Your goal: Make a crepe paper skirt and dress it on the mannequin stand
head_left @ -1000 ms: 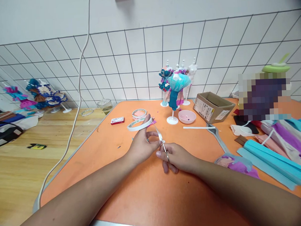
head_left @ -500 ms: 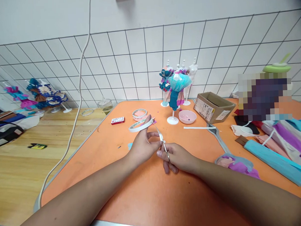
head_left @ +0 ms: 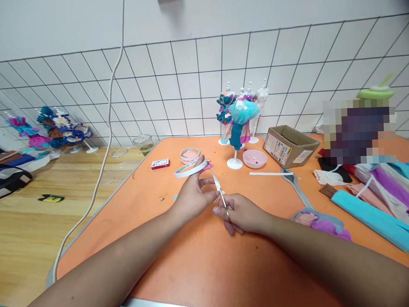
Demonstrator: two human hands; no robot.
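A roll of white tape hangs around the thumb of my left hand. Its fingers are bent near a narrow strip of tape that runs down toward my other hand. In my right hand is a pair of scissors, thumb and fingers closed at the handles, blades pointing up and away at the strip. Whether the blades have gone through the tape cannot be made out. Beyond the left hand, more tape rolls lie on the orange table.
Dress forms in crepe paper stand at the back, beside a pink bowl and a cardboard box. A red-and-white small box is at left. Crepe paper lies at right. A white cable hangs down on the left.
The scissor blades look closer together around the tape strip, and the fingers of my right hand have drawn in a little. My left hand stays nearly in place with the roll.
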